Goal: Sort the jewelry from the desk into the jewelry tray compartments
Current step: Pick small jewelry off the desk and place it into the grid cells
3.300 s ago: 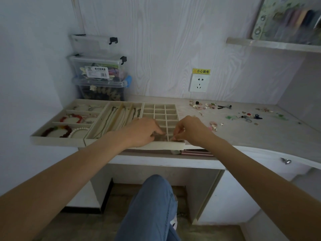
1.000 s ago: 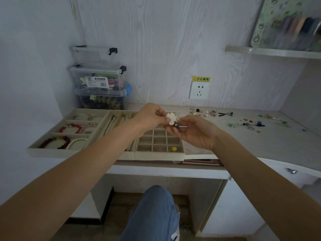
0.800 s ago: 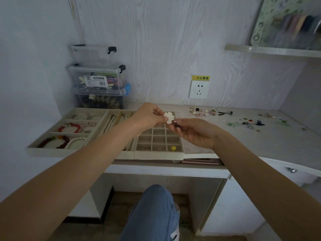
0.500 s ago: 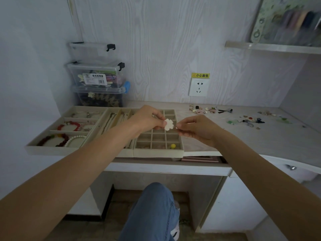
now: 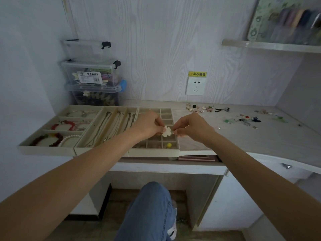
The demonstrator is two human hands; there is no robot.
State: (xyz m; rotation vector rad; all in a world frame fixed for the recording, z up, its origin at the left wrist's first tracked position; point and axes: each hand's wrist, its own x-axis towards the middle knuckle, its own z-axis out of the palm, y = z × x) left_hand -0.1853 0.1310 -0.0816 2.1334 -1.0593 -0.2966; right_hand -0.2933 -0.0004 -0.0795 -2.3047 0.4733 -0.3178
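Both hands up over the jewelry tray [image 5: 152,152], meeting above its small-grid section at the right end. Left hand [image 5: 149,123] has thumb & forefinger pinched on a white flower-shaped piece [image 5: 167,131], other fingers curled in; grip is closed tight on the flower's left edge. Right hand [image 5: 191,126] comes in from the other side, fingertips pinched together at the flower's right edge on something thin, prob. its pin/back, too small to tell. So the flower sits in the air btw the two hands, above the grid compartments, not in any cell. A yellow bead [image 5: 169,145] lies in a cell near the tray's front right corner. Middle section holds chain necklaces [image 5: 104,127] in long slots; left section has bead bracelets [image 5: 52,139], red & white. Rest of the loose jewelry [image 5: 243,118] is scattered on the surface [image 5: 260,140] to the right, well apart from the tray. Clear storage boxes [image 5: 92,75] stacked at back left against the wall.
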